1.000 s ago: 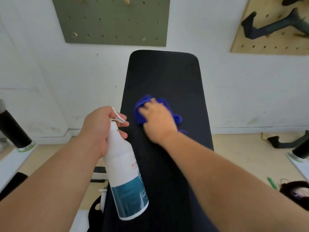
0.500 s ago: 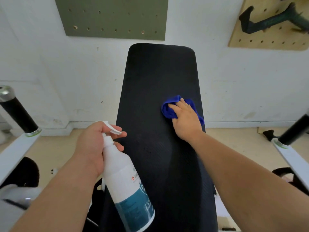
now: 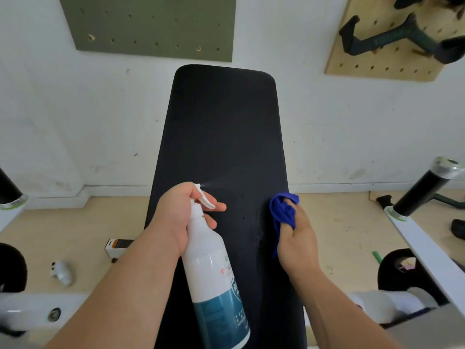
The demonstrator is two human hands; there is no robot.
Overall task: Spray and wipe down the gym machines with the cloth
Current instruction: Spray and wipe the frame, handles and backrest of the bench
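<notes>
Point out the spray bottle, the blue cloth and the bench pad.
spray bottle (image 3: 206, 250), head view, white upper body.
blue cloth (image 3: 282, 210), head view, bunched middle.
bench pad (image 3: 224, 127), head view, bare upper surface.

A tilted white spray bottle (image 3: 214, 273) with a teal label sent fine mist over the black bench pad (image 3: 221, 137); the bunched blue cloth (image 3: 284, 210) was at the pad's right edge.

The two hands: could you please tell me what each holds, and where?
Left hand grips the spray bottle by its neck, finger on the trigger; right hand pinches the bunched blue cloth.
</notes>
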